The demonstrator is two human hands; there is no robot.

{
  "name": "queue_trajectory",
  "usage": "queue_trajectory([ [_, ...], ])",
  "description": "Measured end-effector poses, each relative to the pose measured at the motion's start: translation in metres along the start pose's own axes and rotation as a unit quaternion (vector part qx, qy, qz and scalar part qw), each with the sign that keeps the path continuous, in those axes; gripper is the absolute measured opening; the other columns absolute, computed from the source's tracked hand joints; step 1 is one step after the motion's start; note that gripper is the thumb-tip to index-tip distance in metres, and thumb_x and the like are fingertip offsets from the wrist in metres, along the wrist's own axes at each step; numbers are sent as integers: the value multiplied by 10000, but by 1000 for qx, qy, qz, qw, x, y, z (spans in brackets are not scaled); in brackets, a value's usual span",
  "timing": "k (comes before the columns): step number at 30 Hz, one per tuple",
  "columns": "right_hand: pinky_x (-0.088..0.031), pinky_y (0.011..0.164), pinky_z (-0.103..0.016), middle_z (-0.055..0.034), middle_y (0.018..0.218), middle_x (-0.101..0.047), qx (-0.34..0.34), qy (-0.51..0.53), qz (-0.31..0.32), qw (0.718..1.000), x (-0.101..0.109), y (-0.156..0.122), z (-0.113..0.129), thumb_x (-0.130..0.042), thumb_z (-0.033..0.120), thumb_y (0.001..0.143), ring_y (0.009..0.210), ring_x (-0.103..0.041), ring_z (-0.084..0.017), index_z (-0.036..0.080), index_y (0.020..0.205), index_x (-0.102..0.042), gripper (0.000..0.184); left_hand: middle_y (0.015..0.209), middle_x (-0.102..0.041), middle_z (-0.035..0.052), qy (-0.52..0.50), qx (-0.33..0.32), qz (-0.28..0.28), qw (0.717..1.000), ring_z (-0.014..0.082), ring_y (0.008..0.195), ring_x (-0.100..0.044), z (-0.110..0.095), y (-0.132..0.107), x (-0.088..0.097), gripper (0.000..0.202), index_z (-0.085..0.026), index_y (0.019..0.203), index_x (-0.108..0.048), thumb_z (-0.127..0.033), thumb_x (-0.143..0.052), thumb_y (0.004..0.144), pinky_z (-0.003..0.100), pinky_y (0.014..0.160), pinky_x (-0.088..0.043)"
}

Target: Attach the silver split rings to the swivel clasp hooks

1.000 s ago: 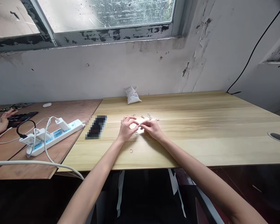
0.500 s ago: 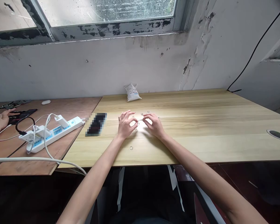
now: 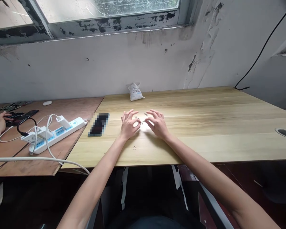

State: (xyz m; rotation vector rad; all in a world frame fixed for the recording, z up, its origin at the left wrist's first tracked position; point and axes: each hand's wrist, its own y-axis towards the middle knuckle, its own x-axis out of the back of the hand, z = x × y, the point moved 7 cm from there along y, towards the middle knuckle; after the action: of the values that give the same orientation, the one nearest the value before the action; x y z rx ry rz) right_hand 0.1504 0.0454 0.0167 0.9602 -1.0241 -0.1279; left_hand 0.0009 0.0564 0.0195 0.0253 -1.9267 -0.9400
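The left hand [image 3: 128,124] and right hand [image 3: 157,123] are hovering with fingers spread, gripping nothing, over small metal rings [image 3: 139,124] lying loose between them. One ring [image 3: 134,148] is sitting apart on the wooden table [image 3: 205,127]; most look unsorted.

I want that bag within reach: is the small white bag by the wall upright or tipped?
Upright: the small white bag stands on its base against the wall.

Rings [image 3: 134,148] on wooden table [image 3: 205,133]
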Motion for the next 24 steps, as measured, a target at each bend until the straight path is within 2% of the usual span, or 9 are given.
queue_trajectory([
  [4, -310, 1064, -447, -63, 1276, -603, 24, -30, 9, 999, 0, 1, 4, -487, 290, 966, 1322, -411, -247, 245, 934, -679, 200, 1329, -558, 28, -4, 3, 3, 1000, 286, 1377, -345, 0, 0, -1, 52, -254, 768, -682, -238, -659, 812, 570, 1180, -93],
  [10, -207, 1122, -556, -82, 1285, -594, 61, -81, 30, 994, -1, 2, 9, -490, 223, 949, 1374, -343, -303, 226, 890, -683, 202, 1336, -552, 31, -7, -1, 7, 1000, 292, 1386, -334, -2, 1, 1, 58, -249, 756, -677, -229, -657, 806, 580, 1186, -69],
  [17, -137, 1153, -580, -106, 1324, -559, 96, -115, 53, 987, -9, 2, 13, -497, 61, 879, 1417, -279, -304, 199, 898, -681, 231, 1329, -557, 26, -5, 6, 2, 1000, 293, 1386, -335, -1, 1, 1, 55, -250, 741, -675, -234, -673, 794, 579, 1187, -63],
  [20, -144, 1159, -554, -111, 1318, -559, 101, -117, 56, 986, -9, 2, 15, -498, 97, 893, 1401, -311, -287, 199, 889, -682, 211, 1322, -557, 35, -5, 25, -16, 1000, 300, 1380, -341, 5, 2, 4, 47, -249, 761, -680, -253, -668, 806, 589, 1175, -90],
  [24, -200, 1142, -534, -123, 1283, -571, 83, -115, 51, 989, -4, 1, 15, -516, 275, 927, 1349, -379, -283, 205, 946, -682, 181, 1313, -559, 44, -12, 45, -33, 998, 299, 1365, -358, 11, 1, 6, 57, -258, 798, -695, -281, -653, 829, 579, 1152, -163],
])
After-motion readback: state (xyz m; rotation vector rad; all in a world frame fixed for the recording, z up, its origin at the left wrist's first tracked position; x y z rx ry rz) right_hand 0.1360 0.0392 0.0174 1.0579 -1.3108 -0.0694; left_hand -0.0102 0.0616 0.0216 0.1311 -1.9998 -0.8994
